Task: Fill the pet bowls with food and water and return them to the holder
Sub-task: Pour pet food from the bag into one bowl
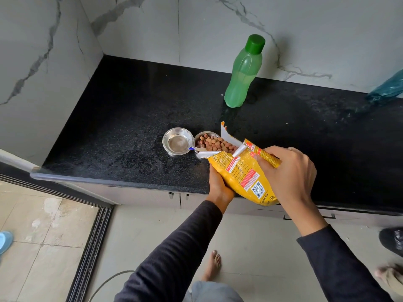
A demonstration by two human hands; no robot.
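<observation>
I have the yellow pet food bag point(242, 175) tipped over the right steel bowl point(207, 141), which sits on the black tabletop point(130, 118) touching the empty steel bowl point(177, 141) and already holds kibble. My left hand point(218, 186) cups the bag from beneath, and my right hand point(287, 171) clamps its upper edge. The bag looks soft, crinkly and light, so I judge it best held near the torn mouth to steer the flow. The bowls look stiff and slick; I would take them by the rim. The green water bottle point(242, 73) stands capped, well apart. On the bag I see a QR code and red panels, but the print is too small to read.
</observation>
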